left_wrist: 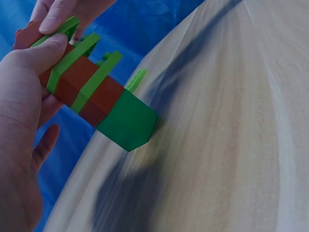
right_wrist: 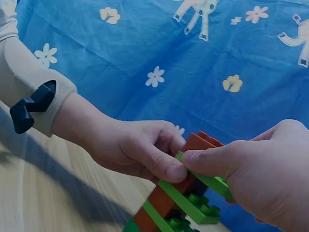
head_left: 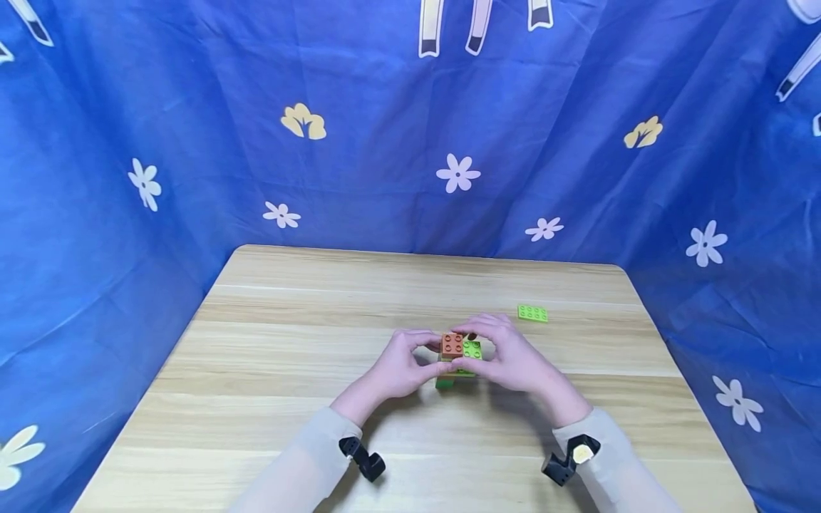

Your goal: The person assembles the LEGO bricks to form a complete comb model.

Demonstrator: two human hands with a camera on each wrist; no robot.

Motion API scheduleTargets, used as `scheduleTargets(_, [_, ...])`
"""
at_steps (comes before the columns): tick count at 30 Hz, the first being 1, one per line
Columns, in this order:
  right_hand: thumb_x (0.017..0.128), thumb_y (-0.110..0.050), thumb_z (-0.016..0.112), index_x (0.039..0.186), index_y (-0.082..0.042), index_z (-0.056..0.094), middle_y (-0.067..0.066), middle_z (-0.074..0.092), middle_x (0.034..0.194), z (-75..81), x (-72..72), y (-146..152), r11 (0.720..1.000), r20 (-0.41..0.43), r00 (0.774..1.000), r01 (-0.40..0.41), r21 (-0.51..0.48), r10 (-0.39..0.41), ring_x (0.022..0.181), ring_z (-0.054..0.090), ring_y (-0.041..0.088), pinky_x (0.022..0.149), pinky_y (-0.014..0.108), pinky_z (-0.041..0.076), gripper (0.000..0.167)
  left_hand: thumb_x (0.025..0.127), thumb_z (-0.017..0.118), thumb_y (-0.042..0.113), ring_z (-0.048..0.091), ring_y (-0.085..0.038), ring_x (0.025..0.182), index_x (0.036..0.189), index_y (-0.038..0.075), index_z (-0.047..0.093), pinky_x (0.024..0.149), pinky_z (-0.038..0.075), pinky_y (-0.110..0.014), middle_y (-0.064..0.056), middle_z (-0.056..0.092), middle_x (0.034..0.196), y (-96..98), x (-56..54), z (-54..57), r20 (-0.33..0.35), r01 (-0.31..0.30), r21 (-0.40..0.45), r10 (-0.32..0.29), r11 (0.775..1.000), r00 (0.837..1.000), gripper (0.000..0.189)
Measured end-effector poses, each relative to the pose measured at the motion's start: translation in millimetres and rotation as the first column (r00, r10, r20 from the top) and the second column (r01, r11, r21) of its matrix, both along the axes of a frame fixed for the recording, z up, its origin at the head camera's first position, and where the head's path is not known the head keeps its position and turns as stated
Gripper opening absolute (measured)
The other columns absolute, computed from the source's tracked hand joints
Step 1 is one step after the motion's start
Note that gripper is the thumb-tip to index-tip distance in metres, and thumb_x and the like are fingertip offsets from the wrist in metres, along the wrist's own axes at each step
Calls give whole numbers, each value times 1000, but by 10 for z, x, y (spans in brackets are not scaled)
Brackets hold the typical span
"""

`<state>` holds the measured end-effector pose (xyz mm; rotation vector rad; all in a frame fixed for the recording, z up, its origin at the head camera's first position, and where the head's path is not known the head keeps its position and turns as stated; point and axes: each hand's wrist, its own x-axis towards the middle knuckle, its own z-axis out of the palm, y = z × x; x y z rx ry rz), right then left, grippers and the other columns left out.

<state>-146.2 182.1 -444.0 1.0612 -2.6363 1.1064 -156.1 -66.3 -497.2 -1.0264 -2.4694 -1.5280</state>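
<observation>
A stacked tower of toy building bricks [left_wrist: 99, 92] stands between both hands, its dark green bottom brick [left_wrist: 128, 121] low over the tabletop. Above that, reddish-brown bricks alternate with light green plates, whose studded ends jut out toward the right-hand side. A brown brick [head_left: 452, 345] with studs tops the stack. My left hand [head_left: 404, 367] grips the upper part of the tower, thumb on the near side. From the right, my right hand [head_left: 507, 353] pinches the uppermost light green plate [right_wrist: 212, 182], its thumb just under the top brick.
A loose light green studded plate [head_left: 532, 313] lies on the wooden table [head_left: 288, 342] beyond the right hand. Blue patterned cloth [head_left: 385, 142] hangs behind the table and along both sides.
</observation>
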Motion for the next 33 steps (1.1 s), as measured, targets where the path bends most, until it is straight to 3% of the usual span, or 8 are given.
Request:
scheduleTargets(8, [90,-37,87,125,-17,76,-12,72,120,-43,4,78,1000,-2,1000,-15,-7,15,117,62,16,106,52,40,41,89,89,31,70,-5,103,120,19,78,99,54,-36,17,75,109,5,2,-24,-7,-3,2,3,1000,1000,35])
scheduleTargets(18, [92,-29,86,131,-13,72,-9,72,123,-46,-12,-7,994,-43,997,-63,-88,59,116,64,16,103,53,45,45,89,88,27,71,-10,104,119,15,79,98,56,-39,8,77,112,16,-3,-50,-31,0,14,0,1000,1000,33])
scheduleTargets(27, [90,-23,87,123,-15,76,-14,72,107,-43,-22,-87,991,-79,996,-54,-126,44,101,64,10,93,49,39,36,89,89,21,71,-10,104,118,15,79,97,56,-38,10,76,112,9,-12,-54,-13,37,48,-36,998,999,32])
scheduleTargets(33, [89,-28,88,121,-16,78,-12,73,108,-23,-36,-108,996,-106,994,-32,-89,22,102,63,13,94,50,37,36,89,89,24,71,-10,103,117,16,79,96,56,-36,11,76,111,9,-18,-50,-6,38,59,-38,998,999,31])
